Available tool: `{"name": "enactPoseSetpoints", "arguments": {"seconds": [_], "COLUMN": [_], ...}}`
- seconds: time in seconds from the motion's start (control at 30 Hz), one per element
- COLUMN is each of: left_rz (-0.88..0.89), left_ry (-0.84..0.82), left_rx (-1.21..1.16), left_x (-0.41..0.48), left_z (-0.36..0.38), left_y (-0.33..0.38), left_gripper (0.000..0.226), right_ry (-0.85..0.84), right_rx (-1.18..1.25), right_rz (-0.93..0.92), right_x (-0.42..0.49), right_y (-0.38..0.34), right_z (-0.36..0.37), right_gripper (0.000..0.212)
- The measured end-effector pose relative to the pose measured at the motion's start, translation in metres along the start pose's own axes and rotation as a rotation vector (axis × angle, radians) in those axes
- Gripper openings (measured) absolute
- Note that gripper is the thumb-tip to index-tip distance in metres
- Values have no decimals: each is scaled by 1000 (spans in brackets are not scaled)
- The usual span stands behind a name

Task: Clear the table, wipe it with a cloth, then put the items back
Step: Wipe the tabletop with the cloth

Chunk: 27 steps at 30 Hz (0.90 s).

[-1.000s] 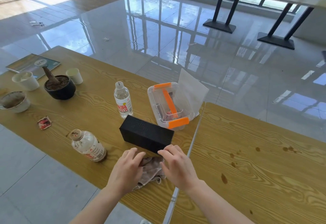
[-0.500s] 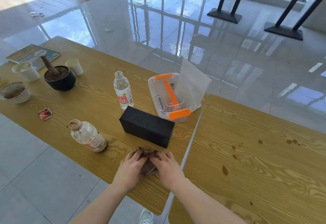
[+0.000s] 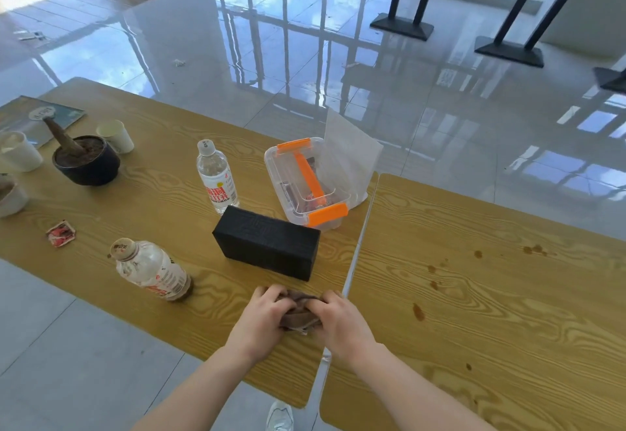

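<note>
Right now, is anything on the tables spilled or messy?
Yes: brown splotches dot the right table, like dried spills. A torn red wrapper lies loose on the left table, and the nearby bottle has brown smears.

Block behind cloth, on table

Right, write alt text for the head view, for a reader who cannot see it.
A left hand and right hand grip a bunched brown cloth near the edge of a wooden table. Behind stand a black box, a water bottle, a second bottle, a clear container with orange clips and a dark bowl. A stained table adjoins on the right.
</note>
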State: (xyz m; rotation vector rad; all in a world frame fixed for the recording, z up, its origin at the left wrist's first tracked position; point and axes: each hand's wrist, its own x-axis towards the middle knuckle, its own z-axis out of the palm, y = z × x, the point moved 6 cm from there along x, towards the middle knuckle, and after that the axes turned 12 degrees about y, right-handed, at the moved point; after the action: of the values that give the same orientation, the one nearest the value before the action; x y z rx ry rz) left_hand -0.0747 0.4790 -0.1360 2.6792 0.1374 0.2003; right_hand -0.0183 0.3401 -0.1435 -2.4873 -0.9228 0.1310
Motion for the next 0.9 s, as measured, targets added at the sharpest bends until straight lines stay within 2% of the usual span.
{"name": "enactPoseSetpoints", "arguments": {"seconds": [0.2, 0.47, 0.63, 0.9], "left_rz": [196, 425, 508, 569], "left_ry": [9, -87, -148, -239], "left_rx": [-100, -171, -211, -287], "left_x": [13, 18, 9, -24], "left_z": [11, 42, 69, 126], "left_y": [52, 128, 182, 302], "left_gripper": [23, 28, 35, 37], "right_ry": [137, 265, 297, 406], "right_rx": [-41, -88, -129, -130], "right_rz": [143, 384, 467, 620], "right_x": [-40, -112, -164, -279], "right_y": [26, 65, 95, 160], "right_z": [-41, -79, -103, -149], "right_gripper": [31, 36, 33, 43]}}
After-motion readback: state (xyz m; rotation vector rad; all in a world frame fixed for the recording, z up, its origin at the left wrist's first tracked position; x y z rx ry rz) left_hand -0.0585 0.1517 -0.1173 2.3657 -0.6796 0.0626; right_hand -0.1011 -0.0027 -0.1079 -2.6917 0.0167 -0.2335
